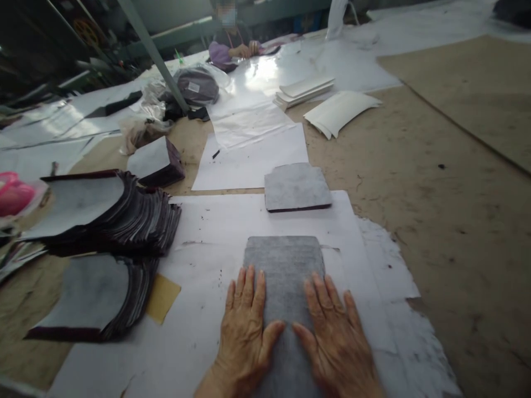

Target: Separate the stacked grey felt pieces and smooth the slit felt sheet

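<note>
A long grey fabric panel (284, 257) with rounded far corners lies flat on a white paper sheet (207, 337). My left hand (244, 331) rests palm down on its left edge, fingers stretched forward. Opposite it, my right hand (336, 331) lies flat over the right edge, fingers apart. Both thumbs point inward across the panel, with a small gap between them. Just beyond the panel sits a shorter grey piece (296, 188) with a dark front edge. The near end of the long panel runs out of view between my wrists.
Two curved stacks of dark-edged grey panels (145, 215) (91, 293) stand at the left, by a tan card (164, 298). Behind them is a smaller block of pieces (155, 160). White curved sheets (340, 110) lie farther back. A person (232, 47) sits across the table.
</note>
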